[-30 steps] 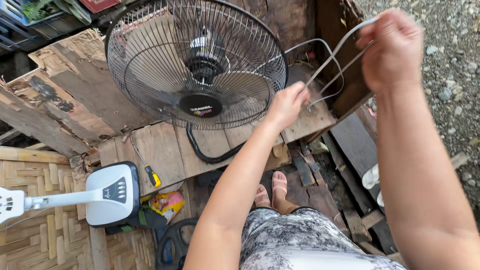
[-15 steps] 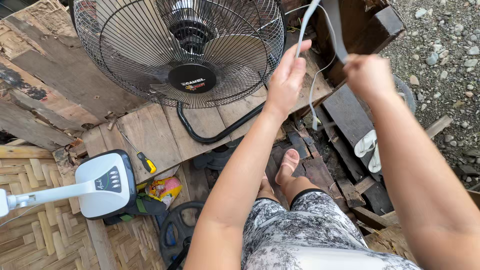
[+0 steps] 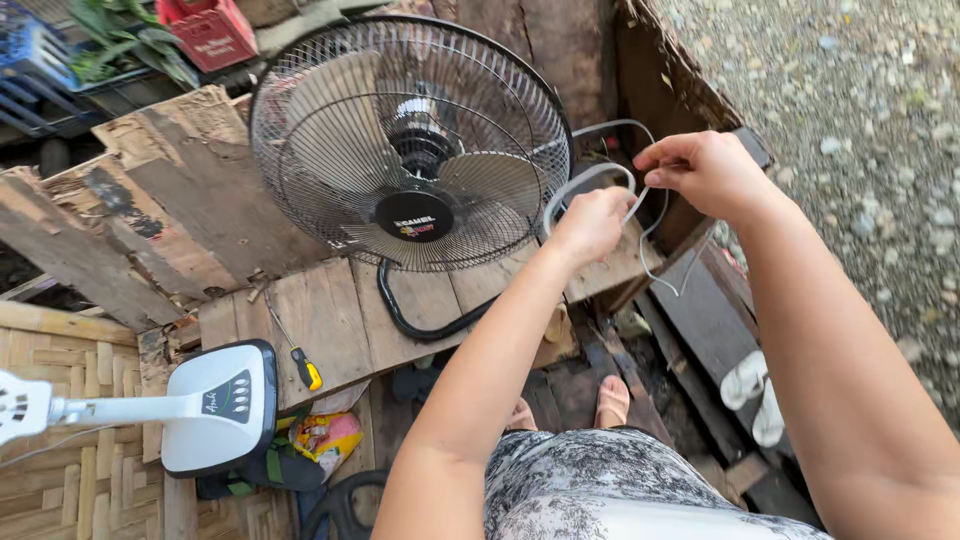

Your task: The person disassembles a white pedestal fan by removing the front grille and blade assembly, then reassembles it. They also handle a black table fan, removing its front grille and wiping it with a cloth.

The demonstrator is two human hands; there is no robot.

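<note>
Glossy black metal wire is forming the fan grille (image 3: 410, 145); smooth grey plastic is sheathing the cord (image 3: 590, 180); rough, weathered wood is making up the planks (image 3: 330, 320).

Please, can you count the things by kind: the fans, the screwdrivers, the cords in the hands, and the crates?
Fans: 2, black floor fan, white fan base
Screwdrivers: 1, screwdriver
Cords: 1, grey cord held by left hand and right hand
Crates: 2, red crate, blue crate
Total: 6

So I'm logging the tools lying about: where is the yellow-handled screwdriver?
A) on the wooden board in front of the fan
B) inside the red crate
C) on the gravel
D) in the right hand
A: the yellow-handled screwdriver lies flat on the wooden board in front of the fan, beside the white fan base; both hands hold only the white cord.
</note>
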